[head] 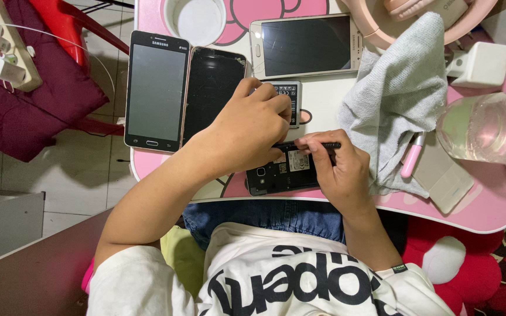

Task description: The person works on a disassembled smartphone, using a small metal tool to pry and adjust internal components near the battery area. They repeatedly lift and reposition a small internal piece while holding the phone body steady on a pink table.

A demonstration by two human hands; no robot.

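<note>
Open-backed black phone at near edge of pink surface — right hand fingers pinched on thin black tool, left hand pressing it, fingers curled. Grey cloth right; grey battery, three phones beyond.

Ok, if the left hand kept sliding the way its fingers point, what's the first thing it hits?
The left hand points toward the right of the picture, fingertips near the battery. Straight on, it would likely meet the grey cloth first, though depth is hard to judge.
</note>
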